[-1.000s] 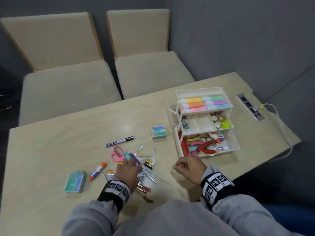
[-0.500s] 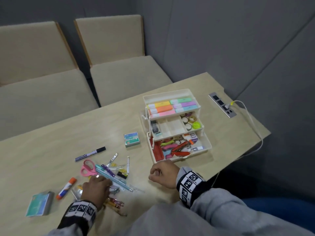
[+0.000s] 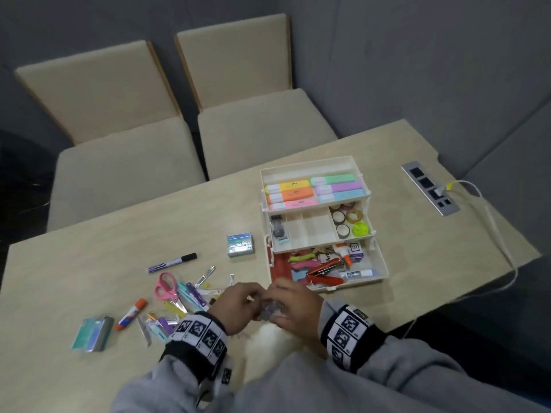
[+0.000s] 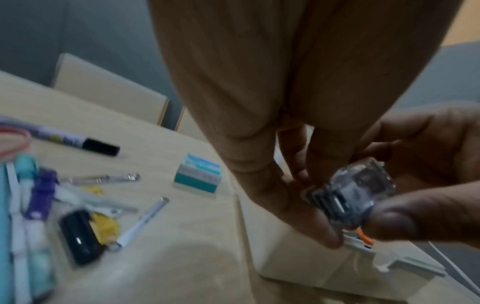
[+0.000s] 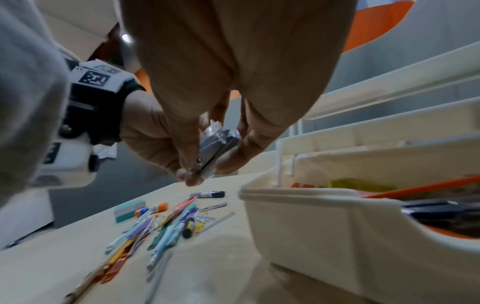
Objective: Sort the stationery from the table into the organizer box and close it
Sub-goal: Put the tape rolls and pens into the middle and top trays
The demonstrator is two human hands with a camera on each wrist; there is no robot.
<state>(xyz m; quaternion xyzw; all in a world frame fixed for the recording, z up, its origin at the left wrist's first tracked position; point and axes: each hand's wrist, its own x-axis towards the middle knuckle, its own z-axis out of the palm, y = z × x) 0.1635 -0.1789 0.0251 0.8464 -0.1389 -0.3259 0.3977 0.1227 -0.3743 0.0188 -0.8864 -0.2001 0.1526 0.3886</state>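
Fingers of my left hand (image 3: 235,302) and right hand (image 3: 293,305) together pinch the small clear plastic case (image 4: 355,197) of dark clips just in front of the cream 3-tier organizer box (image 3: 380,257), nearer my right hand.

My sleeves (image 3: 417,374) are showing grey, and the wristbands (image 3: 347,326) are wearing black-and-white square codes. I am looking at a cream organizer box (image 3: 378,257) lying on a pale wood-grain tabletop (image 3: 89,263). Its top tray is glowing with yellow, orange, pink, mint, lilac and blue highlighters (image 3: 313,189). Pink scissors (image 3: 164,287) and an orange-capped glue stick (image 3: 131,313) are brightening the loose pile, beside a purple marker (image 3: 172,262) capped in black.
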